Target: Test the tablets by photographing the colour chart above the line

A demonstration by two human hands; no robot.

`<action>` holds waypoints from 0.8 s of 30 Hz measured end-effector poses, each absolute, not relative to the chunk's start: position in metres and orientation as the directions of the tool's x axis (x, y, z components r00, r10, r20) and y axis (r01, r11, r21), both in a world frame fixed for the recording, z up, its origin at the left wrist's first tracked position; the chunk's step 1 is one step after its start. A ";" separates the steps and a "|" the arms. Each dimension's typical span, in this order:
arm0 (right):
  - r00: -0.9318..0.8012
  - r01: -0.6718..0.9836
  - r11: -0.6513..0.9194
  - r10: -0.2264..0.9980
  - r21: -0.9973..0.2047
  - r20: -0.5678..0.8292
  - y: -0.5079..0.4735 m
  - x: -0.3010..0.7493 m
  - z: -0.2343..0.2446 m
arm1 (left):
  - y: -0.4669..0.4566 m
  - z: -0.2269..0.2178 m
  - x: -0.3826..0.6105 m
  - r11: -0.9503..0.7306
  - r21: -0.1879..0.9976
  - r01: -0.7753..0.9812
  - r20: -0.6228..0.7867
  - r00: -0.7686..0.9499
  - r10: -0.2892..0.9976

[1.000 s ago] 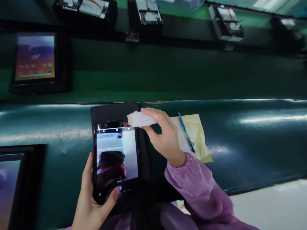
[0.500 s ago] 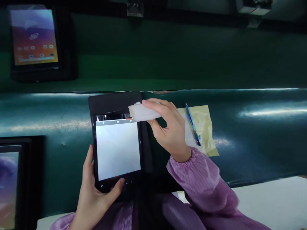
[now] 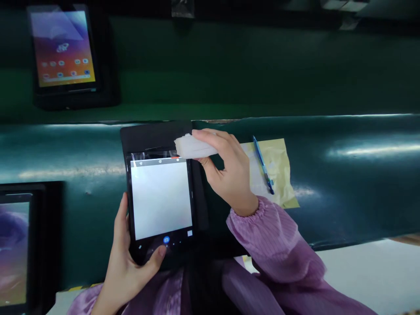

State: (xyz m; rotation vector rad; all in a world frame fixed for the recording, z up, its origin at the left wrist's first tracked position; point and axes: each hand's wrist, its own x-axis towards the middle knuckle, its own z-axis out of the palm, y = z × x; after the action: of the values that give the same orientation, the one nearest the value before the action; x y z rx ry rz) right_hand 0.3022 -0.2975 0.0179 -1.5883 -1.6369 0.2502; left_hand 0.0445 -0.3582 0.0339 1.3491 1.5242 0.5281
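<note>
Gripped the black-framed, flat rectangular tablet at its near left side with the left hand, fingers wrapped around the edge and thumb laid over the near border, just below a round blue icon. Held it at the near edge of the glossy dark green worktop, before a flat black panel. Pinched a whitish, blunt-ended block between thumb and fingers of the right hand, over the tablet's far right corner (could not tell whether touching the glass). Had a thin blue pen on crumpled yellow paper to the right. Judged the tablet stiff, moderately heavy, slick and fragile across the glass; best taken by both side borders. Guessed the block light and somewhat soft, best pinched gently mid-length.
</note>
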 end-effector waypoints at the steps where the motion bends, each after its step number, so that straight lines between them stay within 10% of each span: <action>1: 0.132 0.741 0.183 0.903 -0.645 0.408 -0.298 0.301 0.018 | -0.358 0.034 0.044 0.285 0.827 0.484 -0.383 0.114 0.917; 13: 0.104 0.737 0.257 0.871 -0.625 0.481 -0.311 0.298 0.021 | -0.355 0.024 0.032 0.192 0.846 0.498 -0.342 0.230 0.911; 18: 0.262 0.886 0.042 0.776 -0.461 0.574 -0.341 0.340 0.027 | -0.353 0.016 0.025 0.173 0.849 0.499 -0.345 0.276 0.897; 24: 0.260 0.944 -0.215 0.952 -0.252 0.159 -0.379 0.367 0.041 | -0.354 0.008 0.024 0.261 0.862 0.434 -0.393 0.249 0.885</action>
State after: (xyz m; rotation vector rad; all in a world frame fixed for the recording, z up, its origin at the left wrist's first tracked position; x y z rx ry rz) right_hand 0.3673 -0.3794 0.0406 -2.2392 -1.7473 0.0425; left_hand 0.0237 -0.3541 0.0082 1.3560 1.3682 0.4903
